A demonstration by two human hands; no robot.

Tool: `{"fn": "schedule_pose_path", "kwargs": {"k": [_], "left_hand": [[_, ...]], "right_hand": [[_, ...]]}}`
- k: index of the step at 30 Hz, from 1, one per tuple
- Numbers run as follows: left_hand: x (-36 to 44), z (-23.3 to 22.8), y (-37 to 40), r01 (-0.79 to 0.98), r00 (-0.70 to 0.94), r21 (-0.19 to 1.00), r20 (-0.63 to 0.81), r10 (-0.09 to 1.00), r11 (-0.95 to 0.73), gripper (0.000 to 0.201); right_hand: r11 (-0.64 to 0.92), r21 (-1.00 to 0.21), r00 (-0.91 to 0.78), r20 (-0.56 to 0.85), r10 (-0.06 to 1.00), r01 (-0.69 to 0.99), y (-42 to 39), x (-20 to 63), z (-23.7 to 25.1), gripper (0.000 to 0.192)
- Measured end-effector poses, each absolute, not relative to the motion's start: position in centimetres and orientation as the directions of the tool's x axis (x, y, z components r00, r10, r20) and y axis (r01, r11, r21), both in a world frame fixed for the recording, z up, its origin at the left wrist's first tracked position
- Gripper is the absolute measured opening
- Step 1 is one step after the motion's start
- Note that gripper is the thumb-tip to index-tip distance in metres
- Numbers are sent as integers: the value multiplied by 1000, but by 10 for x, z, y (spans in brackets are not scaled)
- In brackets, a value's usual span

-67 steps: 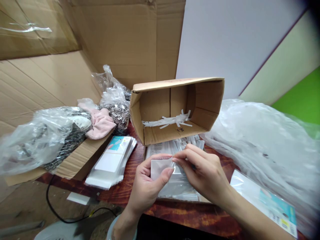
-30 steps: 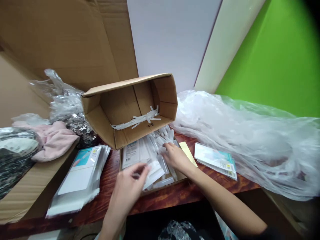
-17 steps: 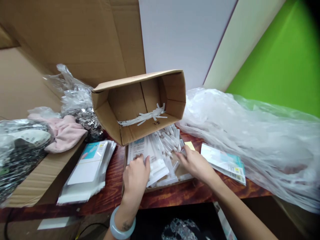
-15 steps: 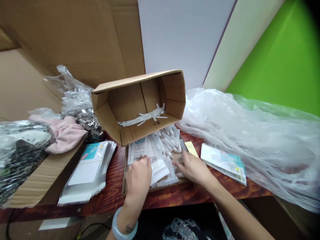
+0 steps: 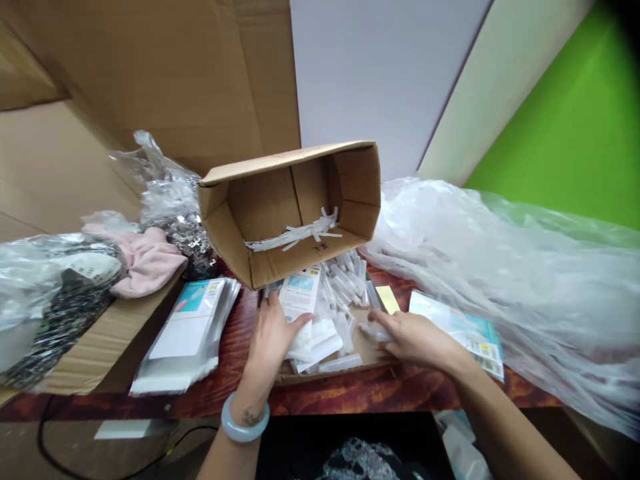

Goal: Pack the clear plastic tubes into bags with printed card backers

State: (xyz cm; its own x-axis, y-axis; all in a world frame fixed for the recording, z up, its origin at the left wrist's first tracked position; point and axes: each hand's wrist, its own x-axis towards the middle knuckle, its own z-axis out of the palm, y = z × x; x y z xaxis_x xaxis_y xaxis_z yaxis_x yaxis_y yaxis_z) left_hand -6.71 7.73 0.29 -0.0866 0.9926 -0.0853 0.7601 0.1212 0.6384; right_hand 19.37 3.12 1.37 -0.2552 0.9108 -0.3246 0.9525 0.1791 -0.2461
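My left hand (image 5: 270,333) rests at the left side of a shallow cardboard tray (image 5: 367,317), thumb spread away from the fingers. Its thumb touches the lower part of a printed card in a clear sleeve (image 5: 300,293). My right hand (image 5: 410,337) pinches a small clear plastic tube (image 5: 374,331) over the tray's right side. Many similar clear tubes (image 5: 345,283) with white ends lie heaped in the tray. Several white-and-clear packets (image 5: 317,343) lie in front of the heap.
Tilted above the tray is an open cardboard box (image 5: 290,193) with white paper strips (image 5: 300,233). A stack of sleeved cards (image 5: 185,333) lies left; more packets (image 5: 485,340) and a yellow pad (image 5: 388,299) lie right. Plastic sheeting (image 5: 500,267) covers the far right.
My left hand has opened out, its thumb now spread over a printed card that has shifted right. My right hand has drawn a tube slightly away from the heap. The view has shifted slightly.
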Motion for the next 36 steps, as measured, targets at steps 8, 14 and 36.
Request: {"fn": "schedule_pose_path", "kwargs": {"k": [8,14,36], "left_hand": [[-76,29,53,126,302,923,-385,872,364,45],[-56,48,47,-549,183,715,-401,897,432,34],[15,42,33,-713,-302,696,-199,932,-82,38]], "right_hand": [[-45,-996,-267,-65,961,79,31,189,32,44],[145,-883,29,148,989,-446,34,164,34,28],[477,-634,590,42,807,-608,51,69,48,49]]}}
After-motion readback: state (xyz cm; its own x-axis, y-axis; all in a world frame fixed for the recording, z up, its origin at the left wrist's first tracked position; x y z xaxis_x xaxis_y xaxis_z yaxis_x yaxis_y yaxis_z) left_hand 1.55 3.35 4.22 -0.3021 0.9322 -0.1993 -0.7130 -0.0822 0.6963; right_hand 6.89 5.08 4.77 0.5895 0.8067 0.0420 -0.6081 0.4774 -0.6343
